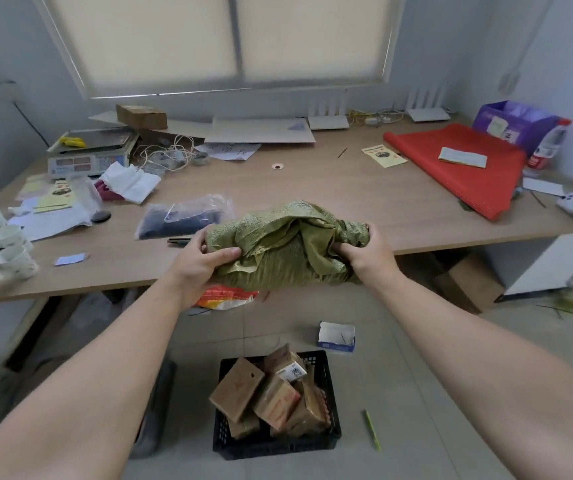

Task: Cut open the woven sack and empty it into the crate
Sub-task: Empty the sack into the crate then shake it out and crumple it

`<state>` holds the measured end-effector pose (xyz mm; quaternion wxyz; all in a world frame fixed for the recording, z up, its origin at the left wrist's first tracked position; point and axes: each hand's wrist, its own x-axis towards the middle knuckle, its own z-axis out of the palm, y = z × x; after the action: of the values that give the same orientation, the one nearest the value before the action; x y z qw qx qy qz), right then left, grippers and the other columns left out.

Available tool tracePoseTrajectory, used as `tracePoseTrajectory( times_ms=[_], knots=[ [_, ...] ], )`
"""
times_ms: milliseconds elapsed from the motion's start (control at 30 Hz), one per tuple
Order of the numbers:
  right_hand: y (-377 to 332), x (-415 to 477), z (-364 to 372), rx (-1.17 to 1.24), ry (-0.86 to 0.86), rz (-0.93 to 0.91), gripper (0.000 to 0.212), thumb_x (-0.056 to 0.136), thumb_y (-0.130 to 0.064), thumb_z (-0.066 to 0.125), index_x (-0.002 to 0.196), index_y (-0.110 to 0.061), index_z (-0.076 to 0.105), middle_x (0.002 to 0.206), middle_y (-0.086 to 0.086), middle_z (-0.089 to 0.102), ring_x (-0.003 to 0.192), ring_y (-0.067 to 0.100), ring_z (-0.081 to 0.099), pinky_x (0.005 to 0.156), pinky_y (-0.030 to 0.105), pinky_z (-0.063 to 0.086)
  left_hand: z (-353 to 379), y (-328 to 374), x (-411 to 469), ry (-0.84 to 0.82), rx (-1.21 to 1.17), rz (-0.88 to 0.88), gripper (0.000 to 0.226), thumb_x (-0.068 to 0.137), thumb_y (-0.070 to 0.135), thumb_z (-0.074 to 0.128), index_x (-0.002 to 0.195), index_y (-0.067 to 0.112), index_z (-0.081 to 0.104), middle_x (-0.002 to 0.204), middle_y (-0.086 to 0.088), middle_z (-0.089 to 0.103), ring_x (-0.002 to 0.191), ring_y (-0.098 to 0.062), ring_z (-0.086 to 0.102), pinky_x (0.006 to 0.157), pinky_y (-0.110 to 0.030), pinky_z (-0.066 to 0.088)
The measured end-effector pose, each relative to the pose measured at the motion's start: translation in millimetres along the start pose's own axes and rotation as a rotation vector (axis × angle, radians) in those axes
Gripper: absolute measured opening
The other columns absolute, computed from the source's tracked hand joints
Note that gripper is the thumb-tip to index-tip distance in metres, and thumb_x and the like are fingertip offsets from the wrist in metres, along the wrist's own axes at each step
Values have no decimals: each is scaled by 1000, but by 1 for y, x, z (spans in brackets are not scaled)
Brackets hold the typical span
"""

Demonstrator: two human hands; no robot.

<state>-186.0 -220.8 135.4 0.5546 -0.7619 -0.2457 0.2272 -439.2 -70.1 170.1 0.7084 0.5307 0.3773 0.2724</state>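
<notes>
The green woven sack (285, 244) is crumpled into a loose bundle at the front edge of the wooden table (312, 188). My left hand (202, 258) grips its left end and my right hand (364, 251) grips its right end. On the floor below stands a black plastic crate (330, 379) filled with several brown cardboard parcels (264, 393). An orange and white bag (224, 297) hangs just under the sack by my left wrist. A dark narrow tool (178, 241) lies on the table left of my left hand.
On the table lie a clear bag of dark items (184, 216), paper cups (4, 251), a scale (88, 154), a red sheet (458, 168) and a purple box (517, 123). On the floor are a small white box (336, 337), a green pen (372, 429) and cardboard boxes (468, 282).
</notes>
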Motion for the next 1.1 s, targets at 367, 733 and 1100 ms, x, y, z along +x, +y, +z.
tracePoseTrajectory(
  times_ms=[367,733,1100],
  knots=[
    [59,-22,-37,89,-32,83,77,77,-32,80,136,-31,30,129,6,50,117,25,54,101,49,50,31,-71,8,145,87,-110,65,82,8,75,138,20,44,121,-16,63,101,-35,68,82,-55,57],
    [134,-13,-164,56,-204,231,64,85,-11,71,136,-22,35,121,9,54,100,21,61,70,31,55,163,-145,-12,131,140,-240,54,86,-3,58,131,22,41,115,-15,63,99,-36,66,85,-55,55],
    [213,-37,-160,-47,-471,391,37,90,-54,57,106,-21,58,113,1,65,106,19,62,94,37,48,172,-248,-108,533,149,-347,73,59,13,63,128,32,50,115,-7,65,102,-29,66,85,-53,57]
  ],
)
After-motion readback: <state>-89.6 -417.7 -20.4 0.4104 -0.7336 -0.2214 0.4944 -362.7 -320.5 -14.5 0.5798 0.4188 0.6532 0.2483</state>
